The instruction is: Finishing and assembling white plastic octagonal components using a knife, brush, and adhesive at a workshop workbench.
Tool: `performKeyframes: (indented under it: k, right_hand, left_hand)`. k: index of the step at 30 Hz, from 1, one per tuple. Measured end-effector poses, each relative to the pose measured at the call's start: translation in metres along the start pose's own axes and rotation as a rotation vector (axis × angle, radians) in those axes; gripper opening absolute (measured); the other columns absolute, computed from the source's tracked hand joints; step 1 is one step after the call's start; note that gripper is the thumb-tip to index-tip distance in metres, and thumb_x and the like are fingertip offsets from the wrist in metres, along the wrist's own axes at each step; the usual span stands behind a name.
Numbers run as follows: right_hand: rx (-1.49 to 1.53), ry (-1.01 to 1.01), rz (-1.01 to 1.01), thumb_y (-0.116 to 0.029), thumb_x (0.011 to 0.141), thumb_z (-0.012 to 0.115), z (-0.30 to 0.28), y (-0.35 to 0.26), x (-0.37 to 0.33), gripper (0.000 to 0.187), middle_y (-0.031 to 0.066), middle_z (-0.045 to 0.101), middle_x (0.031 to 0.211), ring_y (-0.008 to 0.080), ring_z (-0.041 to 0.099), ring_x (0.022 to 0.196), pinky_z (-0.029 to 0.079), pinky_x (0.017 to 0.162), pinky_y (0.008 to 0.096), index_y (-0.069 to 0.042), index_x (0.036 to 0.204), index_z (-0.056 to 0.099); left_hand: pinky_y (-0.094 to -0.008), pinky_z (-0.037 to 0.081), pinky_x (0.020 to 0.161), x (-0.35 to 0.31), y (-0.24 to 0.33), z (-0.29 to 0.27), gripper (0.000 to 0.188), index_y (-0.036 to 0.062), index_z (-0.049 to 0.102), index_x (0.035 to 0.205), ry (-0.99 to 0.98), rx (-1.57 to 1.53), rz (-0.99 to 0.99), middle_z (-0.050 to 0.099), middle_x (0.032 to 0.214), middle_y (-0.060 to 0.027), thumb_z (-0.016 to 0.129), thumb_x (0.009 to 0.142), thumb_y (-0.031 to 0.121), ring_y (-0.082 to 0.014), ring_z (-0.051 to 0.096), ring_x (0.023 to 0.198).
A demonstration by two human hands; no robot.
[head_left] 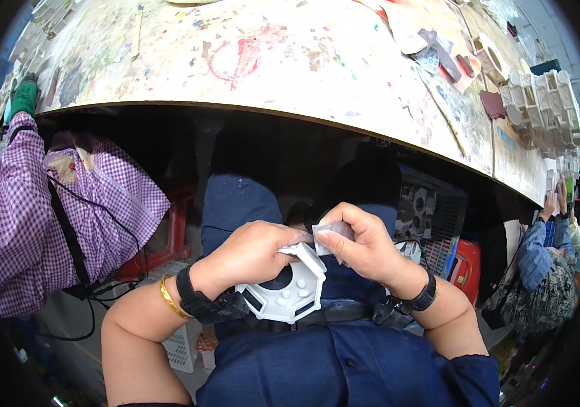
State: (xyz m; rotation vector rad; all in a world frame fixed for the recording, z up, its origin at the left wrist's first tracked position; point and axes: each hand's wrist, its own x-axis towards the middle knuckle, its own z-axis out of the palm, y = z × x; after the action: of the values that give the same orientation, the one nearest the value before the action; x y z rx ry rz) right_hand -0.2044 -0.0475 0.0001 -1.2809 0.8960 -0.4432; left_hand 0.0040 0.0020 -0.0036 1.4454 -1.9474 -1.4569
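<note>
Over my lap I hold a white octagonal plastic part (309,283) with a round dark opening and small raised bumps. My left hand (250,252) grips it at its upper left, fingers partly hidden behind it. In my right hand (368,249), a folded grey piece of sandpaper (321,239) is pinched between thumb and fingers. The sandpaper lies right beside the part's upper edge, close to my left fingertips; whether it touches the part I cannot tell.
A paint-stained table (290,74) spans the far side. Stacked white plastic parts (544,108) and dark sandpaper scraps (439,54) lie at its right. A blue crate (447,234) and red stool (466,268) stand right of my legs. A person in a checked purple garment (100,197) sits left; others sit far right.
</note>
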Motion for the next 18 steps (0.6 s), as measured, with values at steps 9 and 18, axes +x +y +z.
performKeyframes:
  k: [9,18]
  right_hand:
    - [-0.237,-0.186,-0.114,-0.018,0.088,0.066,-0.008,-0.008,-0.01,0.016,0.0032,0.06,0.064,0.0125,0.059,0.055,0.043,0.051,0.0253,-0.005,0.089,0.058]
    - [-0.432,-0.047,-0.298,-0.016,0.085,0.067,0.0,-0.011,-0.01,0.017,0.0107,0.061,0.065,0.0235,0.065,0.058,0.048,0.051,0.0301,-0.004,0.091,0.057]
  left_hand:
    - [-0.0413,0.051,0.078,0.004,-0.001,0.0,0.029,0.0072,0.067,0.11,0.001,-0.012,-0.007,0.067,0.097,-0.0179,0.06,0.082,0.009,-0.0357,0.064,0.09]
    - [-0.0409,0.051,0.079,0.002,0.002,0.0,0.03,0.0068,0.066,0.111,0.008,-0.004,0.004,0.067,0.099,-0.0178,0.06,0.081,0.009,-0.0354,0.064,0.091]
